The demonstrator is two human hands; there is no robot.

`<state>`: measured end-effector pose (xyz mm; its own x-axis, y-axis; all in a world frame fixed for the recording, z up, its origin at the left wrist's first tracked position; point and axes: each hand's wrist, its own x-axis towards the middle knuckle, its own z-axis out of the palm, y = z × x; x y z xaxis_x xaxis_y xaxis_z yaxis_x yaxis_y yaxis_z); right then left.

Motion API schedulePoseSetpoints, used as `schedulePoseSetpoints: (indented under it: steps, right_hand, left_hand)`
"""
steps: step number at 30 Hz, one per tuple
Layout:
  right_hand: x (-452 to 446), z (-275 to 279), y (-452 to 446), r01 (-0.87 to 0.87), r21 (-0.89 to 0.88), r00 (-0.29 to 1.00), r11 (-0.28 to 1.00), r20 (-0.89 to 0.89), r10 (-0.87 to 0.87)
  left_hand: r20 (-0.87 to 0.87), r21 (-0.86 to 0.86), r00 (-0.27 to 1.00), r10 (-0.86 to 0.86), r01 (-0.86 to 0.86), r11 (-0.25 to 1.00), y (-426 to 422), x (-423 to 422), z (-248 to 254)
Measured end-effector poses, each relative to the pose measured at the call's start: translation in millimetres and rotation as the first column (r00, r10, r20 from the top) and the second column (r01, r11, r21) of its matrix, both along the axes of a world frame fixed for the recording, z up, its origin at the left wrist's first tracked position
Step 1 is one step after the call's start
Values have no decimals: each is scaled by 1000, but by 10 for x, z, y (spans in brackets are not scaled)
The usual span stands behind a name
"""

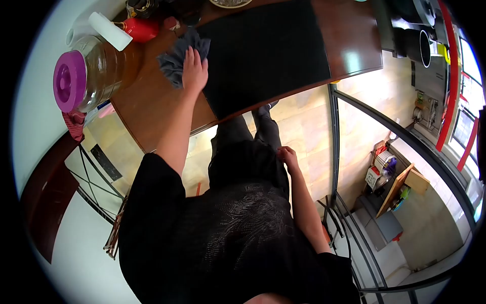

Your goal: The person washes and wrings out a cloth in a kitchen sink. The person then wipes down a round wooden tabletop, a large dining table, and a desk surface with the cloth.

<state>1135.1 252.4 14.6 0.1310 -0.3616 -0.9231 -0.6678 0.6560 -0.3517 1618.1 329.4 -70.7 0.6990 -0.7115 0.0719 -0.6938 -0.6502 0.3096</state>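
Note:
My left hand [195,71] presses a crumpled dark grey cloth [177,58] onto the brown wooden table [167,106]. Its fingers lie over the right part of the cloth, just left of a black mat [268,55]. Low beside my right thigh hangs my right hand [288,158], off the table, its fingers loosely bent and holding nothing that I can see.
A large clear jar [104,71] with a purple lid [70,81] stands at the table's left edge. Behind it are a white roll [110,31] and a red object [142,29]. Black metal rails [334,137] rise at the right, before kitchen shelving.

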Motion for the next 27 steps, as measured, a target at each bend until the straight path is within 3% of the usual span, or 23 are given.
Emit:
schedulePoseSetpoints:
  steps: [3,6,9,11,14,20,24,27]
  right_hand:
    - [90,-13,-63,23,23,999,999,-41,-22]
    - [168,55,-165,44,2,999,999,1,-44]
    - [232,81,-284,57,-12,998,998,0,-57]
    - [254,110,-350,64,-16,998,998,8,-64]
    - [182,53,-391,16,-39,999,999,39,-14]
    - [139,85,-462,65,-6,997,998,39,-65]
    - [44,124,-645,-7,-19,1000,1000,-26,7]
    - [-89,114,-903,57,29,998,998,-1,-57]
  left_hand:
    - [-67,63,989,-130,134,989,159,-462,223]
    - [-196,11,938,-284,292,956,332,-682,410]
    - [-180,-7,963,-198,200,980,378,-513,375]
    - [-41,27,992,-122,123,992,348,-324,252]
    - [-7,21,999,52,-52,998,102,-111,67]
    - [75,35,900,429,-432,901,-817,-225,-258]
    - [79,16,920,384,-387,922,-1561,-245,-296]
    - [71,-1,924,377,-378,926,-2188,-310,-315]
